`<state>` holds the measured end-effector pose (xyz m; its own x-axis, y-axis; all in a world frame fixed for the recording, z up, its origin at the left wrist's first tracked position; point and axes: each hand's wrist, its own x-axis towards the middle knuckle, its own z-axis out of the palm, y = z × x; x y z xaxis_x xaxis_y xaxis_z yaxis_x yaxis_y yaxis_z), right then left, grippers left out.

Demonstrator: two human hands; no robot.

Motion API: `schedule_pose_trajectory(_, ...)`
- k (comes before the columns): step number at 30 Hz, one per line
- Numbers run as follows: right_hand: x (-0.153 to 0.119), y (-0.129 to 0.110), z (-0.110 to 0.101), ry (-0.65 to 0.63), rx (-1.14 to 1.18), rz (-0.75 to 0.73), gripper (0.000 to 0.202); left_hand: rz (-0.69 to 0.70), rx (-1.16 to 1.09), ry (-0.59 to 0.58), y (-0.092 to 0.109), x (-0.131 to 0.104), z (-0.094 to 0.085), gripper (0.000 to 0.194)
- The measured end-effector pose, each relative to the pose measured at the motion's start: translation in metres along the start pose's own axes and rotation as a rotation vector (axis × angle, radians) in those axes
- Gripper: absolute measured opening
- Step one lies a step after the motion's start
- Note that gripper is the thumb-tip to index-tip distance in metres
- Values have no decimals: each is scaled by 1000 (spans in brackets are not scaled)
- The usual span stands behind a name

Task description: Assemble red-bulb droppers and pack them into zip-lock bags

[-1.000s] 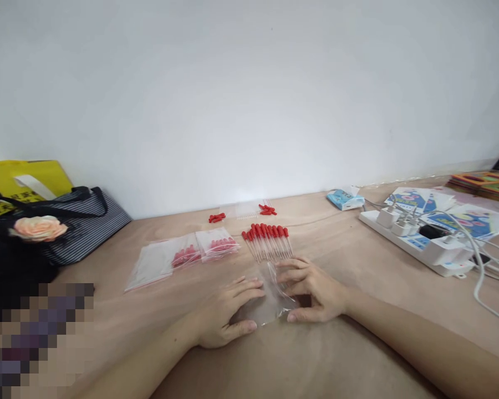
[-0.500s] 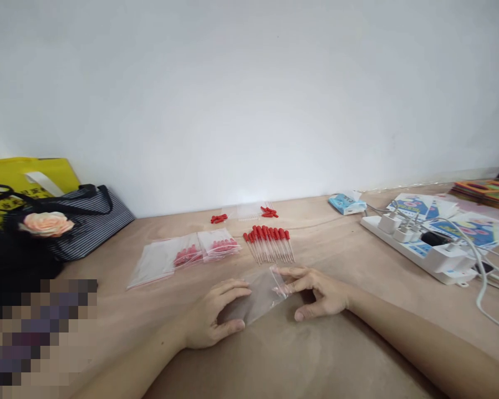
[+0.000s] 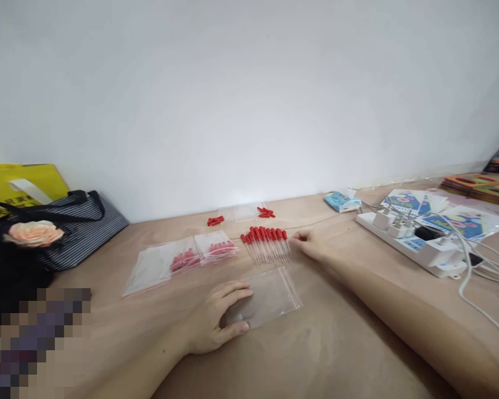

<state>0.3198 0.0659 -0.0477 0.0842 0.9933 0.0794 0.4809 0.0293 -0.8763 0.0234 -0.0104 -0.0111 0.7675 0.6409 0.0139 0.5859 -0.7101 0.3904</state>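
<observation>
A clear zip bag [image 3: 270,299] lies flat on the table, its zip end towards the right. My left hand [image 3: 220,316] rests on the bag's left end, thumb and fingers spread apart. A row of droppers [image 3: 268,244] with red rubber bulbs and clear thin tubes lies behind the bag, bulbs pointing away. At the right end of that row, my right hand [image 3: 310,245] has its fingers curled in beside the last dropper. Whether it grips anything cannot be made out. Filled zip bags [image 3: 216,248] with red bulbs inside overlap at the left.
Loose red bulbs [image 3: 266,212] and another clear bag [image 3: 245,213] lie near the wall. On the right are a tissue pack [image 3: 341,203], a white power strip [image 3: 411,246] with cables, and printed sheets [image 3: 457,221]. A striped bag [image 3: 81,233] stands at the left.
My right hand has let go of the clear bag's zip end and moved away from me to the droppers. The bag now lies flatter, and my left hand stays on it.
</observation>
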Motion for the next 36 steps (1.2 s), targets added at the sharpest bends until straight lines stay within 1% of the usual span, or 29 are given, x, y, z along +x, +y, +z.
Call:
schedule_pose_trajectory(2,25,3,5,106,-27,64,26,0,-3,-1,0,0,1,48)
schedule_pose_trajectory(5,48,3,14,177,-62,141,23,7,-12,1,-2,0,3,48)
schedule_pose_trajectory(8,56,0,19,211,-60,212,17,25,-23,4,-5,-2,3,46)
schedule_pose_trajectory(11,55,-3,19,222,6,258,13,43,-22,-11,-7,-3,2,42)
schedule_pose_trajectory(15,41,-7,4,213,186,242,15,74,-16,-3,-11,-2,4,48)
schedule_pose_trajectory(18,17,-7,-9,240,346,202,13,77,-23,16,-13,-2,6,49)
schedule_pose_trajectory(20,-3,-5,-14,279,434,181,10,79,-27,24,-14,-2,7,49)
schedule_pose_trajectory(24,-35,-2,-8,319,570,152,15,77,-44,31,-13,-3,9,48)
schedule_pose_trajectory(27,-44,-2,1,328,670,140,22,70,-64,89,-11,-3,9,48)
schedule_pose_trajectory(29,-46,-4,6,325,719,135,24,71,-72,106,-8,-2,8,48)
schedule_pose_trajectory(32,-51,-8,11,274,820,156,24,75,-80,72,-5,-1,5,48)
schedule_pose_trajectory(34,-57,-13,13,192,900,178,23,65,-87,59,-4,0,2,50)
schedule_pose_trajectory(36,-65,-17,13,78,942,175,26,45,-92,53,-5,0,1,53)
